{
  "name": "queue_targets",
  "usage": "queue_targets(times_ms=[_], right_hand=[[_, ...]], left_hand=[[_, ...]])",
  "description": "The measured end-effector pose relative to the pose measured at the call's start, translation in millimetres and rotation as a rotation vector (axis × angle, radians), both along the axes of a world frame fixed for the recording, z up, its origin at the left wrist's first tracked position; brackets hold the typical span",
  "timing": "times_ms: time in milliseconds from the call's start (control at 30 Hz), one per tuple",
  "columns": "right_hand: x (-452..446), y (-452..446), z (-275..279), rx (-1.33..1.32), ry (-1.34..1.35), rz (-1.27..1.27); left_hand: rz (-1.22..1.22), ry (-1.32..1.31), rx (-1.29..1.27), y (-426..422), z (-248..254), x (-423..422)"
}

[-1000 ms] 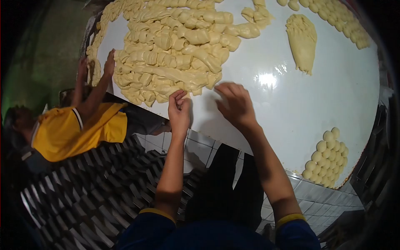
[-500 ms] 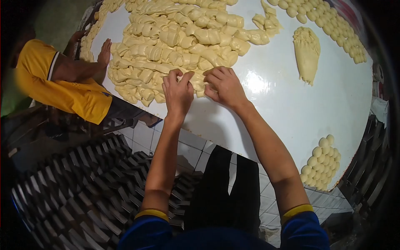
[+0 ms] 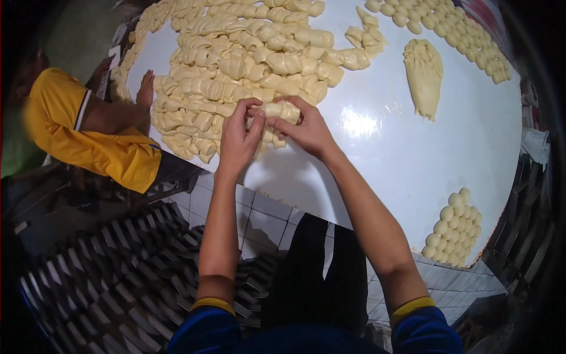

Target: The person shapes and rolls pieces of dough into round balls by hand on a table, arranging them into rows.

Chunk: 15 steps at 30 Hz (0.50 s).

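Observation:
Between my two hands is a glossy, pale yellow dough piece [image 3: 280, 110], raised at the near right edge of a large dough pile [image 3: 218, 71]. My left hand [image 3: 240, 134] grips its left end with thumb and fingers. My right hand [image 3: 306, 127] is closed on its right end, the thumb on the near side and the fingers over the top. Twisted and folded strips make up the pile beside my hands. Parts of the held piece are hidden by my fingers.
The white table [image 3: 377, 171] bears a gathered dough bundle [image 3: 424, 79], dough balls at the back right [image 3: 454, 29] and more balls at the near right [image 3: 454, 230]. A person in yellow [image 3: 88, 127] stands left, one hand at the table edge. Dark slatted metal racks [image 3: 118, 283] stand below.
My hands moved from apart, near the pile's edge, onto the dough, and now hold a piece between them. The person in yellow has leaned closer to the table than a second ago.

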State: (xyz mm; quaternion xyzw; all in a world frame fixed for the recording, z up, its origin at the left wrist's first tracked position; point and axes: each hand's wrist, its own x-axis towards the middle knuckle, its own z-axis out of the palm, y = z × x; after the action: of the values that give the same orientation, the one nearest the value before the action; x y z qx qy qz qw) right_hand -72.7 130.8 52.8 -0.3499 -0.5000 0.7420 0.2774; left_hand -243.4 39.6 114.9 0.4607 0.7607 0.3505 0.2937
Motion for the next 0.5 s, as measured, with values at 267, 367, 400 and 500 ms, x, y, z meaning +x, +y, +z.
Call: queue_targets(times_ms=[267,367,400,500], right_hand=[[67,-23,18,-0.138,-0.097,-0.281],[114,-40,30,-0.081,-0.146,-0.368],[131,-46,31,-0.081,-0.157,-0.439],[192,-54,51,-0.088,-0.212,-0.623]], left_hand=[[-0.388,0.501,0.011,-1,-20,-31],[-0.367,0.519,-0.023,3,-26,-25],[-0.341,0.537,0.007,5,-29,-22],[-0.267,0.569,-0.025,6,-39,-18]])
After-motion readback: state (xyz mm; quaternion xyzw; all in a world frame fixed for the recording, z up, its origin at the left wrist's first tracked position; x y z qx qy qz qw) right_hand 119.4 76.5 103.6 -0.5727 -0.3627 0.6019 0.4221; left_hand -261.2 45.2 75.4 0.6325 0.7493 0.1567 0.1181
